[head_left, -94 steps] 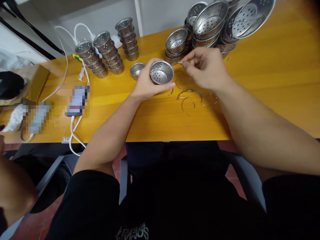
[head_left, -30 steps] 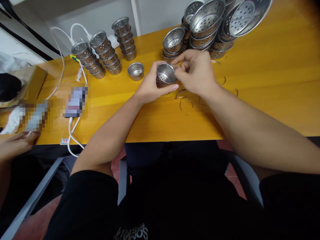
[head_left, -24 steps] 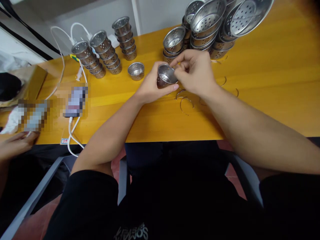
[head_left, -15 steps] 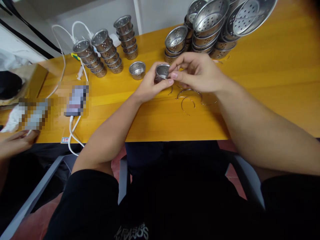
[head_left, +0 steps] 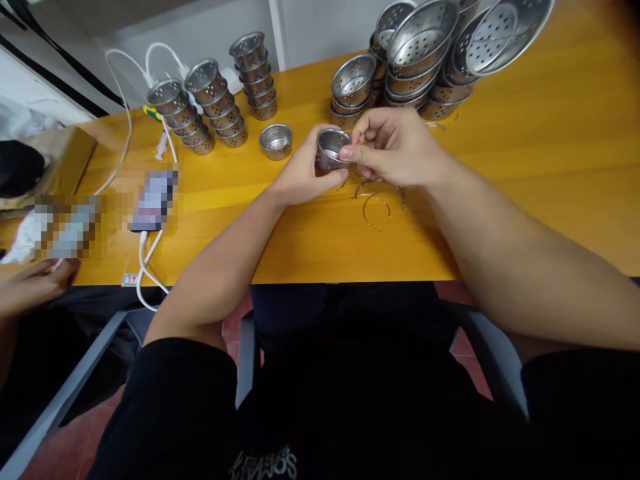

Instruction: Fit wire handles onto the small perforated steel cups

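My left hand (head_left: pixel 302 170) is closed around a small perforated metal cup (head_left: pixel 331 148), thumb in front and fingers behind, its opening tilted up. At the cup's right rim, my right hand (head_left: pixel 387 148) is closed in a pinch. Whatever lies between those fingertips is too small and hidden to make out. Thin curved wires (head_left: pixel 376 208) lie on the table just below my right hand. Left of my left hand, another small perforated cup (head_left: pixel 276 142) stands upright by itself.
Stacks of small perforated cups (head_left: pixel 219 105) stand at the back left. Larger perforated metal bowls (head_left: pixel 423 40) are piled at the back right. A phone (head_left: pixel 154 200) with a white cable lies on the left of the wooden table (head_left: pixel 320 247). Another person's hand (head_left: pixel 40 287) is at far left.
The cup has shifted slightly right, and more of its front wall shows. My right fingertips have moved slightly right along with it. Both hands keep their grip.
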Demonstrator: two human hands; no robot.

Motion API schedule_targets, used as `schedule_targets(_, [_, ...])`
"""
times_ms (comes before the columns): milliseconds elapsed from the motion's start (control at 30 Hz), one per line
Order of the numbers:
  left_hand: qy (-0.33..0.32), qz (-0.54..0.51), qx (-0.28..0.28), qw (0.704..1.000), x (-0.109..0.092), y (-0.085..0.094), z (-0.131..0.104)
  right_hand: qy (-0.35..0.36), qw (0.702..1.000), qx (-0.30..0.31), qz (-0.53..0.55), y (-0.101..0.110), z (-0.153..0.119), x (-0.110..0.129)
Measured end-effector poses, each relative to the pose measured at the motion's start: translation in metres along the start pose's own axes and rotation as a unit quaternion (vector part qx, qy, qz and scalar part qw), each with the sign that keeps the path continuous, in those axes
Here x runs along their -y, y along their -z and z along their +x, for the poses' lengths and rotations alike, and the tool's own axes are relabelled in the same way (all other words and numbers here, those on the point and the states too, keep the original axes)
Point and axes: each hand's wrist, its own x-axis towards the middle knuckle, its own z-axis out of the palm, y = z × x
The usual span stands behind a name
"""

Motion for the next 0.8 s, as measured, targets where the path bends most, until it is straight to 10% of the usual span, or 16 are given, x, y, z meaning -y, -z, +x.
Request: schedule_targets(800, [0.017,-0.004,-0.008,1.0,0.022,0.001,0.0,0.061,0.995,-0.068,-0.035,0.0,0.0,-0.009])
